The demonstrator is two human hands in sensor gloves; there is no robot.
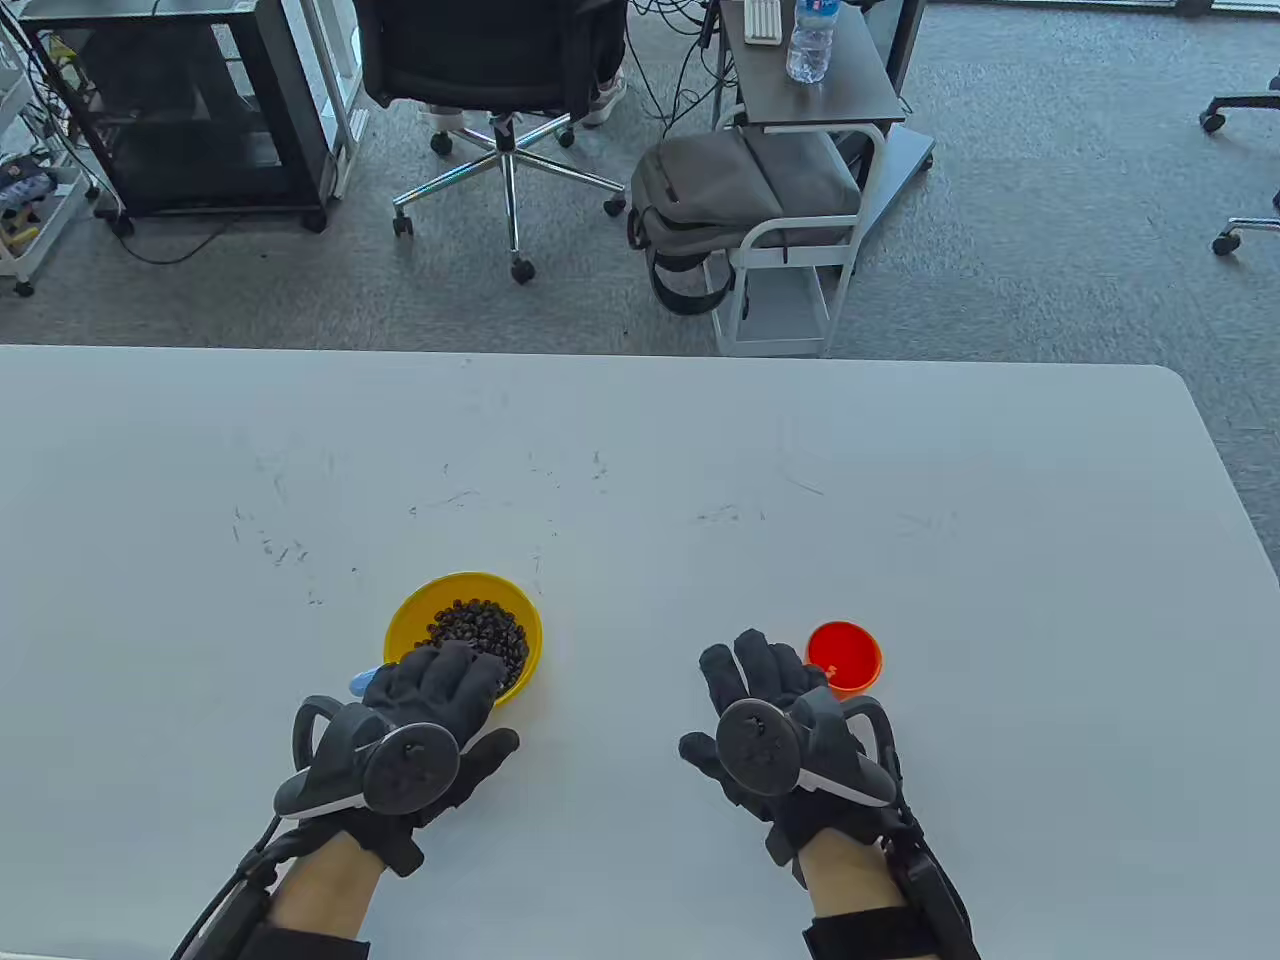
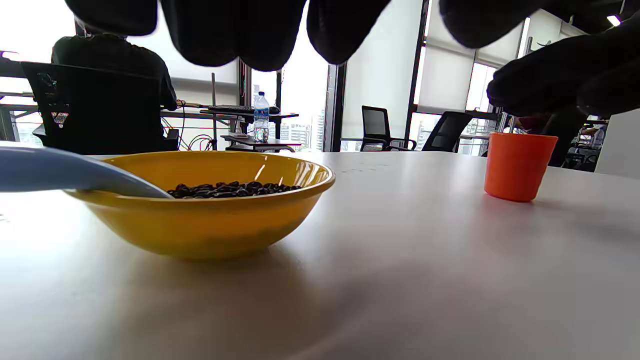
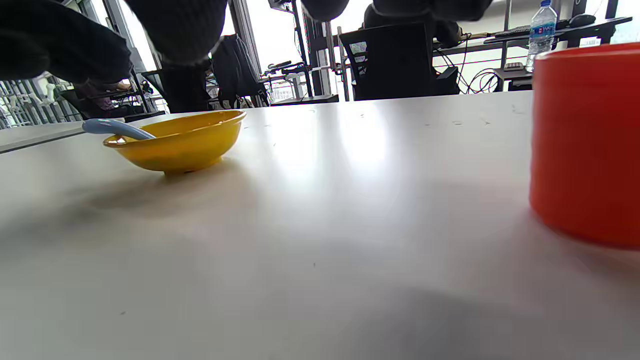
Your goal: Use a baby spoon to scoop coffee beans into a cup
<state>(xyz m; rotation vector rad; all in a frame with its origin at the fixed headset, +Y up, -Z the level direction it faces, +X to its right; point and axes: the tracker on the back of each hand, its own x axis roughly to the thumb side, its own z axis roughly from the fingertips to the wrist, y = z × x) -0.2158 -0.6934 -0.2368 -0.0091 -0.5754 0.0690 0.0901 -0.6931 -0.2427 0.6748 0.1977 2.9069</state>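
A yellow bowl (image 1: 410, 612) of dark coffee beans (image 1: 478, 630) sits on the white table; it also shows in the left wrist view (image 2: 210, 225) and the right wrist view (image 3: 175, 145). A pale blue baby spoon (image 1: 361, 681) leans on the bowl's near-left rim, handle sticking out left (image 2: 60, 172) (image 3: 112, 128). An empty orange cup (image 1: 845, 655) stands to the right (image 2: 517, 167) (image 3: 585, 140). My left hand (image 1: 440, 680) hovers open above the bowl's near edge, holding nothing. My right hand (image 1: 755, 665) hovers open just left of the cup.
The table's far edge (image 1: 600, 352) faces an office floor with a black chair (image 1: 490, 60), a grey backpack (image 1: 740, 190) and a side cart holding a water bottle (image 1: 810, 40). The table's right edge (image 1: 1235, 480) is near the cup's side.
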